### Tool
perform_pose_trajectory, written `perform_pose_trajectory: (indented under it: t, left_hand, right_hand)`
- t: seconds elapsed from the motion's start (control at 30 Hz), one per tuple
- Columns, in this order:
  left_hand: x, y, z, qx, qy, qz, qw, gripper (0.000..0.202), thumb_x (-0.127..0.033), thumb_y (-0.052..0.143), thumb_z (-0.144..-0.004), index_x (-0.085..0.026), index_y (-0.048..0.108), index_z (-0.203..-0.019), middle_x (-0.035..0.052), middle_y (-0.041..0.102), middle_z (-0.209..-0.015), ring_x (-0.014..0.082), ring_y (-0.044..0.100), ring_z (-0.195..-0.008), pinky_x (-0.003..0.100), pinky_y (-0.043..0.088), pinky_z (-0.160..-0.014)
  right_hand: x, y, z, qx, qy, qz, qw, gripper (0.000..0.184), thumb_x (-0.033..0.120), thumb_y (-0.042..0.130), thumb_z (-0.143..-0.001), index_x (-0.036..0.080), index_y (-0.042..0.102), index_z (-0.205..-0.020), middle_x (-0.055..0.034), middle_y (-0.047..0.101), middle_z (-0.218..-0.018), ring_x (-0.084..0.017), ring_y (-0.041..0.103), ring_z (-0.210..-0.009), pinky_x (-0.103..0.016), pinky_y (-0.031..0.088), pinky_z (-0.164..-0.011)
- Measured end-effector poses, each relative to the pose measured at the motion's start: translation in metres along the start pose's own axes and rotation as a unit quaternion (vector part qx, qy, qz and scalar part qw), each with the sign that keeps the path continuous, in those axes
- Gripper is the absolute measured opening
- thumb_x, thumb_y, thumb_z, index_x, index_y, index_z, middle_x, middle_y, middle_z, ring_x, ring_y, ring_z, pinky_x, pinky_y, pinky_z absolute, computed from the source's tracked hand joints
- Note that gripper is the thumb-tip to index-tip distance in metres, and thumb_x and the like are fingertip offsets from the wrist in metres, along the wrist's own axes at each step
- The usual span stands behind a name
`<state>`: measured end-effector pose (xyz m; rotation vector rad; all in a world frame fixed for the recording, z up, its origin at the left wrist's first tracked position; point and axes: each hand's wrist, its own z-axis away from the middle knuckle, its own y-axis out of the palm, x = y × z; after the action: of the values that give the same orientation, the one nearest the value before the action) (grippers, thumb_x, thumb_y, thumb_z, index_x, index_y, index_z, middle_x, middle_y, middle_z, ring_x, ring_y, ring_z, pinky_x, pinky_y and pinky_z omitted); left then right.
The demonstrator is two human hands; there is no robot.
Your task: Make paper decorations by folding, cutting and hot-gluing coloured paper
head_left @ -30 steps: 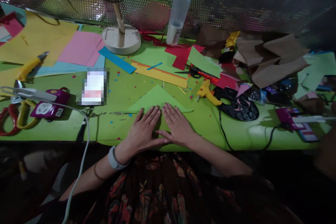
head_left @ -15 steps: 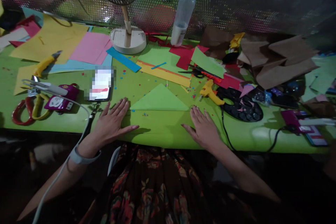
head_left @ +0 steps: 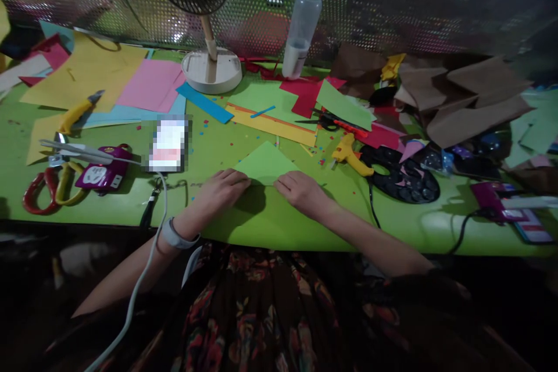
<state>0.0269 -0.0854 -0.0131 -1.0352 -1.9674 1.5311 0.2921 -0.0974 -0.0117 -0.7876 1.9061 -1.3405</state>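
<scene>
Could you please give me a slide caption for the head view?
Left hand and right hand pinch a green paper triangle by its lower corners on a cluttered table.

Left wrist: a pale grey band [head_left: 174, 236], smooth and rounded, perhaps a watch or fitness strap; its face is turned out of view.
Hands: left hand [head_left: 220, 189] and right hand [head_left: 300, 192] are bare.
Forearms: bare along their visible length.
Clothing: a dark garment [head_left: 261, 314] over the lap, printed with red, orange and pale flowers and leaves.

Folded green paper triangle [head_left: 264, 164], flat
</scene>
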Motion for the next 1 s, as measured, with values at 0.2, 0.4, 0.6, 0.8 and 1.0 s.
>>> perform_pose_trajectory:
  t: [0.2,0.4,0.6,0.8,1.0]
  left_hand:
    - [0.002,-0.001,-0.004,0.017,0.026,-0.031,0.999,0.023,-0.015,0.048,-0.096,-0.016,0.066,-0.111,0.0090,0.069,-0.099,0.0205,0.062,-0.086,0.033,0.052,-0.075]
    - [0.002,0.000,-0.008,0.010,-0.002,-0.007,1.000,0.022,-0.018,0.046,-0.098,-0.016,0.067,-0.105,0.0091,0.068,-0.097,0.0211,0.062,-0.087,0.033,0.052,-0.075]
    - [0.009,-0.002,-0.017,0.018,-0.131,0.155,0.979,0.023,-0.030,0.049,-0.097,-0.018,0.068,-0.099,0.0078,0.069,-0.093,0.0196,0.064,-0.083,0.032,0.052,-0.074]
    - [-0.001,-0.011,-0.018,0.037,-0.193,0.065,0.978,0.026,-0.031,0.048,-0.097,-0.019,0.069,-0.107,0.0100,0.072,-0.097,0.0249,0.067,-0.090,0.039,0.052,-0.079]
    - [-0.052,0.006,-0.018,0.033,-0.102,-0.017,0.994,0.056,-0.043,0.038,-0.102,-0.012,0.042,-0.148,0.0155,0.044,-0.153,0.0276,0.039,-0.142,0.051,0.022,-0.119]
  right_hand:
    - [-0.001,-0.001,-0.002,0.023,0.013,-0.004,1.000,0.032,0.002,0.035,-0.097,0.009,0.067,-0.098,-0.0116,0.064,-0.087,-0.021,0.051,-0.079,-0.035,0.038,-0.071]
    - [-0.005,0.002,-0.007,0.060,0.082,-0.085,0.991,0.024,0.016,0.044,-0.101,0.011,0.067,-0.100,-0.0115,0.065,-0.092,-0.022,0.052,-0.086,-0.034,0.038,-0.073]
    - [-0.018,-0.005,-0.022,0.130,0.234,-0.234,0.935,0.017,0.028,0.059,-0.096,0.015,0.069,-0.098,-0.0089,0.067,-0.095,-0.021,0.057,-0.090,-0.032,0.039,-0.076]
    - [-0.025,-0.010,-0.029,0.164,0.272,-0.288,0.904,0.017,0.030,0.058,-0.097,0.017,0.069,-0.096,-0.0074,0.068,-0.094,-0.020,0.058,-0.091,-0.031,0.038,-0.075]
    - [-0.025,-0.010,-0.029,0.161,0.266,-0.289,0.905,0.016,0.028,0.058,-0.097,0.016,0.069,-0.096,-0.0072,0.067,-0.091,-0.019,0.057,-0.087,-0.030,0.038,-0.075]
